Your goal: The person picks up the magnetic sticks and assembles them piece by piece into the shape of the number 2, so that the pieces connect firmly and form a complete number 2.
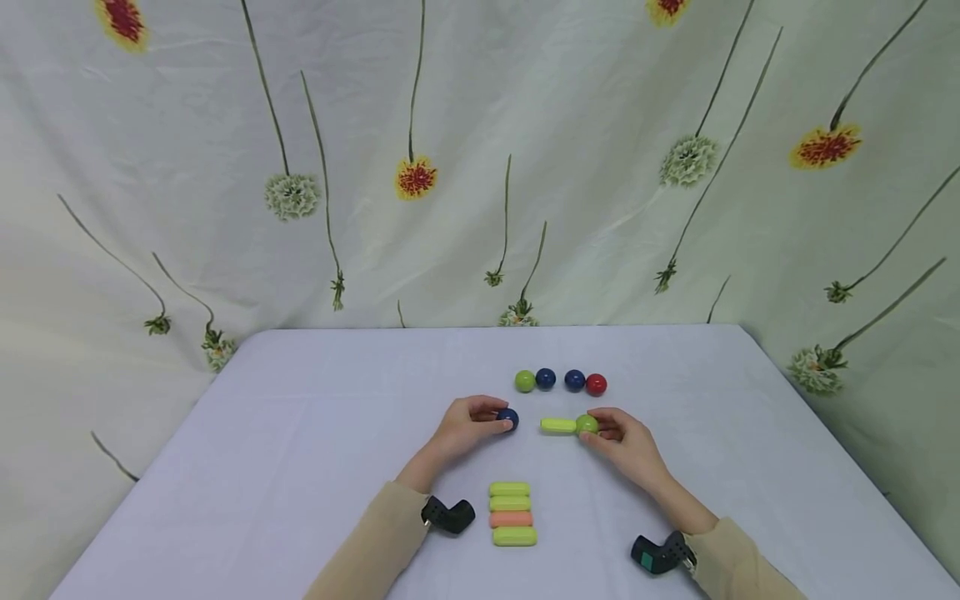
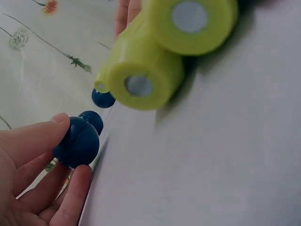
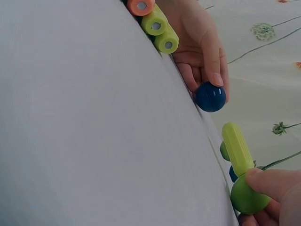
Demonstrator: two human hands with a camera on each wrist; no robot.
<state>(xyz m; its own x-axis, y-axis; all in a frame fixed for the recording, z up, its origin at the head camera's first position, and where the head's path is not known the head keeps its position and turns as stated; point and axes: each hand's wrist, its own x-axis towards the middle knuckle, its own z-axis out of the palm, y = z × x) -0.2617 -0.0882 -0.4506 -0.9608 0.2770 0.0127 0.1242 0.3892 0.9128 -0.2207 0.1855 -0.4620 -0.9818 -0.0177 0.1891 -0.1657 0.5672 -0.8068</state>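
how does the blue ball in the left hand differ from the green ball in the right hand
Colour: the blue ball is dark, while the green ball is bright and light.
Contact: the green ball meets the end of a yellow-green rod; the blue ball touches no rod.
Shared: both are round and look about the same size in the head view.

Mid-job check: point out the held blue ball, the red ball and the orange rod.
Held blue ball (image 3: 210,98): right wrist view, middle of its visible side.
Red ball (image 1: 596,385): head view, middle of its visible side.
Orange rod (image 1: 512,519): head view, middle of its length.
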